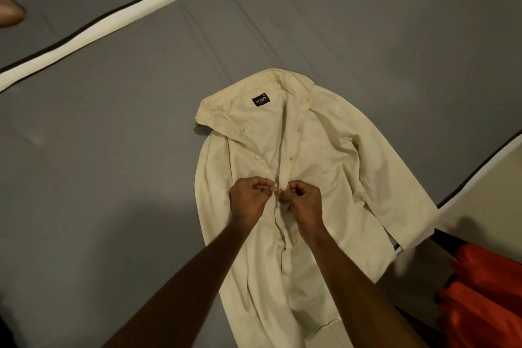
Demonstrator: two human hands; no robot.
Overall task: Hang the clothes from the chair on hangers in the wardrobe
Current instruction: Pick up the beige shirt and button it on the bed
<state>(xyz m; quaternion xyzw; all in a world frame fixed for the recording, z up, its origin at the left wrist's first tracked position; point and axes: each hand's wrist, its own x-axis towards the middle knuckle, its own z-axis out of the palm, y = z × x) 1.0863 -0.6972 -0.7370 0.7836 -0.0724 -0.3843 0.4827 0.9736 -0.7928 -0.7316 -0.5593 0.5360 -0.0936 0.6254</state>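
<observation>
One pale cream button-up cotton shirt lies flat on the grey bedsheet, collar pointing away from the camera, hem toward it, so the long axis runs near-to-far, tipped a bit left at the top. One black neck label shows inside the collar. Two hands meet at the front placket: left hand and right hand each pinch the fabric edge. One orange cloth bundle sits lower right.
</observation>
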